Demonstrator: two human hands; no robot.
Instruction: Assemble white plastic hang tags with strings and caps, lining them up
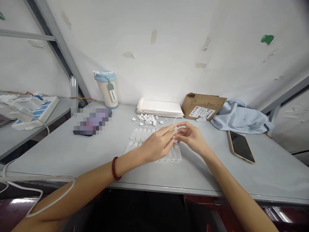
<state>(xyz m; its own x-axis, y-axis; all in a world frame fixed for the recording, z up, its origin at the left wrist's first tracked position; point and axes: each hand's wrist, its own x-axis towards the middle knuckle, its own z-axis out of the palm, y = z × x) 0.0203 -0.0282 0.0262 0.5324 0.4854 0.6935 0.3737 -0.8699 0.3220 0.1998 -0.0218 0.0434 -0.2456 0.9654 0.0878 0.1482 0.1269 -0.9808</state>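
Observation:
Over the middle of the table my left hand (156, 144) and my right hand (191, 138) meet, fingertips closed round one small whitish translucent piece (175, 131). A thin white loop sticks up from it; the rest hides behind my fingers. Under and beside my left hand lie two rows of flat white tag-like pieces (134, 133) with thin loops at their tops. Part of the rows is covered by the hand. Just behind them is a loose pile of small white caps (149, 120), a few lying apart from the others.
Along the wall stand a cream tumbler (107, 91) with a blue lid, a white flat stack (160, 107), an opened cardboard box (202, 106) and a light blue cloth (241, 116). A phone (241, 146) lies right, a blurred item (94, 121) left. A white cable (55, 199) crosses my left arm.

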